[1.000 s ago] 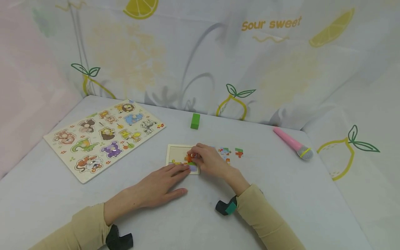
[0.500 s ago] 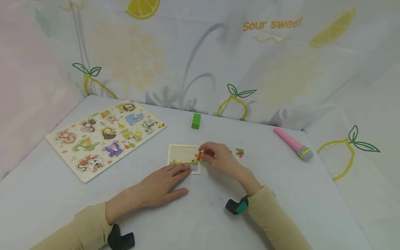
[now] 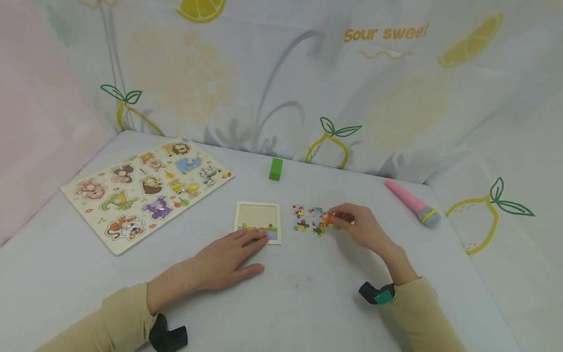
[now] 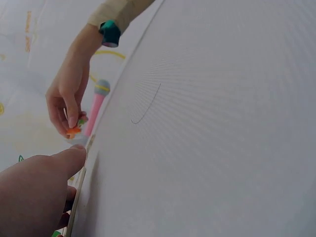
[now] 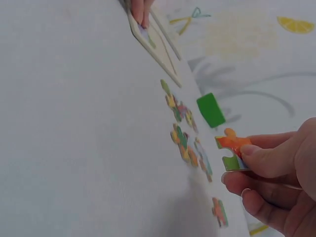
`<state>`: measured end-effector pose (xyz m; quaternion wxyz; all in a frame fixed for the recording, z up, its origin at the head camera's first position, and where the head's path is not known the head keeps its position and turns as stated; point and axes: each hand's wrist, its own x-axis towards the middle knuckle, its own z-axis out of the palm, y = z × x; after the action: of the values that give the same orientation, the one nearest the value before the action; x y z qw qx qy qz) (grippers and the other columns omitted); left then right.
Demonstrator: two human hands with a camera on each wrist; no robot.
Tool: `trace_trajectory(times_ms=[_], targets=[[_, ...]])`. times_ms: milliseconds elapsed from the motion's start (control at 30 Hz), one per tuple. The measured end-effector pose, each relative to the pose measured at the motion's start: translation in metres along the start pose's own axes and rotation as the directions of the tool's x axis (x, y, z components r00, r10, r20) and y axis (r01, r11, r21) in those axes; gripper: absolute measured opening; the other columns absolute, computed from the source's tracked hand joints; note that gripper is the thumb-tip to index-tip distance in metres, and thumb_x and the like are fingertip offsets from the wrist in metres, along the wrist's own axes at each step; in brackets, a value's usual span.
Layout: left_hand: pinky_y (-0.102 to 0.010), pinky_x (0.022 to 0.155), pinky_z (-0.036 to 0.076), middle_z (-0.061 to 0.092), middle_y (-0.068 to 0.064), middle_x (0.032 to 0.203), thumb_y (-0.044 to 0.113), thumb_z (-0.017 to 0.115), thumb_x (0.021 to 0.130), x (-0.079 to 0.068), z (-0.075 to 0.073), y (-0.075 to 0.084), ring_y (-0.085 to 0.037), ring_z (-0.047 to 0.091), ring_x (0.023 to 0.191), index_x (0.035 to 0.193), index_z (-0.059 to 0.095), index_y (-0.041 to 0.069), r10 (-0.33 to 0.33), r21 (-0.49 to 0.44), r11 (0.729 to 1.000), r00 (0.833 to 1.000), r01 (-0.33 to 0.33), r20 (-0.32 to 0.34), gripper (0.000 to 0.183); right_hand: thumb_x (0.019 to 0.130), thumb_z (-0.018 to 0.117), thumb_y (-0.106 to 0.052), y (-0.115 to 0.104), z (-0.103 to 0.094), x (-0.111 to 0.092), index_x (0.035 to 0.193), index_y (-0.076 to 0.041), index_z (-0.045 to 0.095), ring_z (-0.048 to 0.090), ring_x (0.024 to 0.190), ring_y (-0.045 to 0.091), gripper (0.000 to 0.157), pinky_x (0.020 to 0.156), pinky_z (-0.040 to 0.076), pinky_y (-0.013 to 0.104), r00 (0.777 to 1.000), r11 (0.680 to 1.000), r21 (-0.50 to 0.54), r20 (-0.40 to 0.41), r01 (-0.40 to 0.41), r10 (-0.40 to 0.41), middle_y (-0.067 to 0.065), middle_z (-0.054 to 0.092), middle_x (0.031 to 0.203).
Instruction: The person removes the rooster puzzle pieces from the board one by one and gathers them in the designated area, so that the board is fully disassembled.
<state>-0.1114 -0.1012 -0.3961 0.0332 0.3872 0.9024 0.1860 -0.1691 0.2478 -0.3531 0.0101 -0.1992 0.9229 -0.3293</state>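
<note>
My right hand (image 3: 362, 227) pinches a jigsaw piece (image 5: 234, 143), orange with a green corner, between thumb and fingers. In the head view it is over the right side of several loose jigsaw pieces (image 3: 300, 226) on the table. Left of these lies a small wooden puzzle frame (image 3: 258, 203). A strip of green and purple pieces (image 3: 273, 234) fills its near side; the bare wooden bottom shows above. My left hand (image 3: 224, 261) lies flat, fingers extended over the frame's near edge and covering part of that strip.
A large wooden animal puzzle board (image 3: 164, 183) occupies the left of the white-covered table (image 3: 281, 303). At the back stands a green block (image 3: 275, 169). A pink toy microphone (image 3: 409, 199) lies at the back right, by the lemon-printed cloth (image 3: 396, 98).
The right hand has moved right, from over the puzzle frame to the loose pieces, carrying the orange jigsaw piece out of the frame. My left hand has stayed in place.
</note>
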Motion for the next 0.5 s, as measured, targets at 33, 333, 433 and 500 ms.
trace_trajectory(times_ms=[33,333,433,500], targets=[[-0.046,0.118,0.033,0.039,-0.003,0.158,0.053,0.044,0.103,0.0,0.0,0.0,-0.027,0.036,0.146,0.152,0.043,0.01,0.0,-0.003,1.0,1.0,0.0,0.004,0.065,0.094,0.069,-0.007,0.005,-0.002,-0.004,0.113,-0.004,0.072,0.068,0.078,0.015,0.019,0.071,0.053,0.028,1.0,1.0,-0.005,-0.004,-0.018,0.018,0.005,0.074,0.095],[-0.046,0.117,0.034,0.04,-0.003,0.158,0.052,0.046,0.103,0.0,-0.001,0.001,-0.027,0.038,0.145,0.152,0.044,0.01,0.001,0.022,1.0,1.0,0.0,-0.01,0.064,0.093,0.069,-0.008,0.032,-0.013,-0.014,0.113,-0.007,0.073,0.065,0.083,0.015,0.02,0.075,0.052,0.024,0.997,0.995,-0.056,0.003,-0.082,0.082,0.004,0.073,0.097],[-0.046,0.117,0.035,0.04,-0.002,0.158,0.053,0.045,0.103,-0.001,0.0,0.001,-0.027,0.039,0.144,0.152,0.043,0.011,-0.003,0.023,1.0,1.0,0.003,-0.013,0.065,0.092,0.07,-0.006,0.032,-0.013,-0.014,0.112,-0.006,0.073,0.066,0.086,0.016,0.02,0.078,0.054,0.025,0.997,0.997,-0.055,0.048,-0.055,0.058,0.003,0.072,0.098],[-0.046,0.117,0.035,0.039,-0.002,0.158,0.053,0.045,0.103,-0.001,0.0,0.001,-0.026,0.038,0.145,0.152,0.043,0.011,-0.004,0.018,1.0,1.0,0.005,-0.01,0.065,0.091,0.071,-0.004,0.031,-0.012,-0.014,0.111,-0.006,0.073,0.066,0.089,0.017,0.02,0.08,0.055,0.026,0.997,0.998,-0.055,0.074,-0.034,0.038,0.003,0.072,0.099]])
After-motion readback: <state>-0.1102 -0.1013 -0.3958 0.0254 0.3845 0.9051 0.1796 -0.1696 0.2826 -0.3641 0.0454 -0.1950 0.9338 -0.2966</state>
